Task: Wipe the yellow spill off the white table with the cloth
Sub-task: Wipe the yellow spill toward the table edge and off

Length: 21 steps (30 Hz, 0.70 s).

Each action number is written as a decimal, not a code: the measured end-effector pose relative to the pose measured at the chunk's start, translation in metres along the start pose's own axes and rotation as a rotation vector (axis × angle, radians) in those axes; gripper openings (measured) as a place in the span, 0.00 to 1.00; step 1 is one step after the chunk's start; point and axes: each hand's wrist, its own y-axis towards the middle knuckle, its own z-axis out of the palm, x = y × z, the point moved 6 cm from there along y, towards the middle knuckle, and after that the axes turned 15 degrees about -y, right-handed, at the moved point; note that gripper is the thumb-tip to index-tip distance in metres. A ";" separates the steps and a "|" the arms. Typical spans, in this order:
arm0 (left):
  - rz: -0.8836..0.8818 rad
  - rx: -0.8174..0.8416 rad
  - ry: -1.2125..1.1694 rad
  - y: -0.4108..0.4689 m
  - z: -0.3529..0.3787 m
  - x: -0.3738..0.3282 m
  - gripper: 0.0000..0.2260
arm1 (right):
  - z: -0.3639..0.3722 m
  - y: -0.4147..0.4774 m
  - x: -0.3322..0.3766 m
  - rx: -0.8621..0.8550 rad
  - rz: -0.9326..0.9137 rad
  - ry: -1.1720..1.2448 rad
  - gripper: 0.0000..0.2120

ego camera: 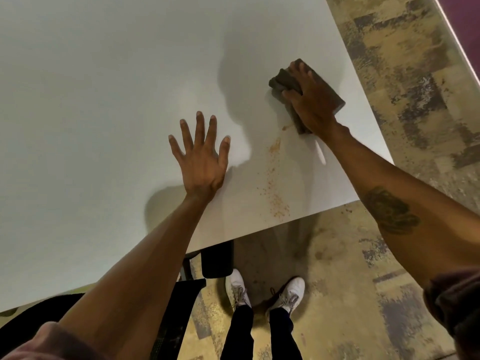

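A dark brown folded cloth (331, 92) lies on the white table (104, 100) near its right edge. My right hand (310, 100) presses down on the cloth, fingers curled over its far end. A yellow-orange spill (276, 178) runs as a speckled streak from just below the cloth down to the table's near edge, densest at the bottom. My left hand (201, 154) rests flat on the table to the left of the spill, fingers spread, holding nothing.
The table's right and near edges meet in a corner close to my right forearm. A black chair (187, 294) stands under the near edge. My feet in white shoes (262, 289) stand on patterned tan carpet (402, 74).
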 end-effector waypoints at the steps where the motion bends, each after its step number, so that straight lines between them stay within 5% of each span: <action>1: 0.001 -0.005 -0.004 -0.001 0.001 0.001 0.31 | 0.005 -0.008 0.003 0.043 -0.023 0.027 0.26; 21: 0.084 -0.031 -0.099 -0.007 0.001 0.003 0.24 | 0.052 -0.154 0.058 0.357 -0.465 -0.025 0.25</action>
